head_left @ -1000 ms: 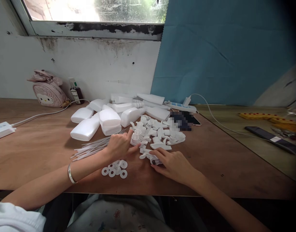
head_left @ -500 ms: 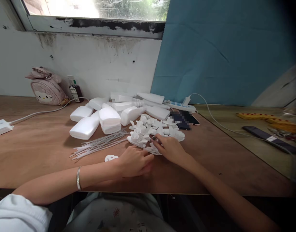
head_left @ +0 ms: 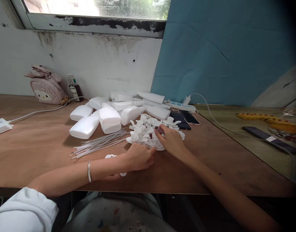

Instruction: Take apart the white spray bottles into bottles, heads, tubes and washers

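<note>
My left hand (head_left: 139,157) rests palm down on the wooden table (head_left: 41,145) with its fingers curled, right at the near edge of a heap of small white plastic parts (head_left: 148,130). What its fingers hold is hidden. My right hand (head_left: 169,140) lies on the same heap with fingers bent into the parts. Small white rings (head_left: 111,156) lie by my left wrist. A bundle of thin clear tubes (head_left: 99,144) lies to the left. Several white plastic bottles (head_left: 108,119) lie behind the heap.
A pink bag (head_left: 45,88) and a dark small bottle (head_left: 74,88) stand by the wall at the back left. A white power strip (head_left: 0,125) and cable run on the left. Two phones (head_left: 185,119) and another power strip (head_left: 180,105) lie behind the heap.
Both hands have moved away from me into the heap of white parts; the right hand went furthest. The left hand now covers most of the white rings.
</note>
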Demonstrator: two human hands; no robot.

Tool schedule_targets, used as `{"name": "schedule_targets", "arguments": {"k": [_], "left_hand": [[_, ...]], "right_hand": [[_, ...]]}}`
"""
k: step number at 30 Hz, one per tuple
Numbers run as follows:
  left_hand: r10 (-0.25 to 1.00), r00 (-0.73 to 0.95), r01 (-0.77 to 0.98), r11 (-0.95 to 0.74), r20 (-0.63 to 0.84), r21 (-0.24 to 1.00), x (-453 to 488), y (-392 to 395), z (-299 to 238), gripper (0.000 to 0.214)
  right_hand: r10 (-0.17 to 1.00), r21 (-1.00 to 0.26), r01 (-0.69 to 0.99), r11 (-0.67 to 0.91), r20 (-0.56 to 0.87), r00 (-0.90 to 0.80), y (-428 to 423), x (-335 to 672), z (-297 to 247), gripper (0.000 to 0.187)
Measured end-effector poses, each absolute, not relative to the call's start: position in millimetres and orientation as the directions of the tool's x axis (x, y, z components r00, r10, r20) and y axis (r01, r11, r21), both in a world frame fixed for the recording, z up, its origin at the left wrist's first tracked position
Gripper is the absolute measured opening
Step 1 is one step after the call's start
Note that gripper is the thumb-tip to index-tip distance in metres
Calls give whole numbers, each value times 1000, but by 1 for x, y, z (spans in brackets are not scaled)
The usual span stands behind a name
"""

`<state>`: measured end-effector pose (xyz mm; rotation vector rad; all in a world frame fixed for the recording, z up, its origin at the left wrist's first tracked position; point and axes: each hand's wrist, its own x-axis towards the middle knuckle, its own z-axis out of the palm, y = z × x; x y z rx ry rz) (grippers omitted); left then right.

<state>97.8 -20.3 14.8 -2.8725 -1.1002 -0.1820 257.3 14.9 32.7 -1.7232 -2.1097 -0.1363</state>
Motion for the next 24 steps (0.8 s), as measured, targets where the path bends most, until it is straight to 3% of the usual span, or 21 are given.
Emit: {"name": "schedule_targets", "arguments": {"k": [3,6,12,17,21,24], "left_hand": [[639,753,649,-760,159,-19,94,-24,18,17],[646,742,659,-752,177,-20,78,-26,24,14],[822,545,824,-562,165,77,6,-12,44,16],[827,563,824,-561,5,76,-35,-7,57,13],[849,528,849,-528,10,32,-34,1,53,11],[864,502,865,-502,44,9,-28,11,46,14]], "right_hand": [[819,-210,917,338,546,-177,4,260,42,22],[710,-154,848,507,633,-309,-19,255,46,28],[574,35,653,757,442,-689,-50,228,10,49],[571,144,632,762,310,-760,-34,207,-13,42],[568,260,666,699,364,-738,-28,195,-11,29],[519,232,651,723,439,-733,-33,187,-6,22]]}}
